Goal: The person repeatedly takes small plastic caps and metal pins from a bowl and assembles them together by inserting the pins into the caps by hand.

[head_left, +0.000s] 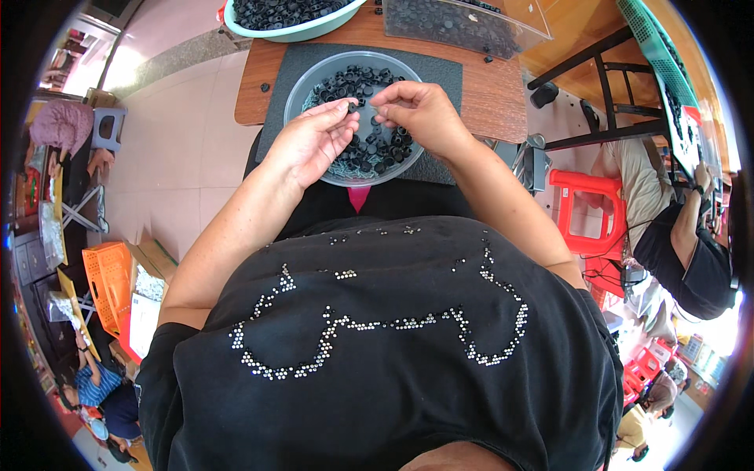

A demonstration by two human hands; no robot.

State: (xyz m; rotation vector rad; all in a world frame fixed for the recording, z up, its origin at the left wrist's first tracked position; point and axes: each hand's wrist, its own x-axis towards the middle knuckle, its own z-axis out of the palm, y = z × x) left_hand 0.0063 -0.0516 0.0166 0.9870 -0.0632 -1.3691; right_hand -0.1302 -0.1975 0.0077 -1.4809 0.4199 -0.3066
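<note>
Apparently, a black cap (353, 107) sits fingertip-deep in the left grip (316, 140).

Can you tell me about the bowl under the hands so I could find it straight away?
Find the brown table, then the dark mat on it. On that mat sits a round, see-through bowl, with the left hand and right hand over it. Unlike the green basin and the clear box, it shows black pieces mixed with thin, pale bits.
</note>
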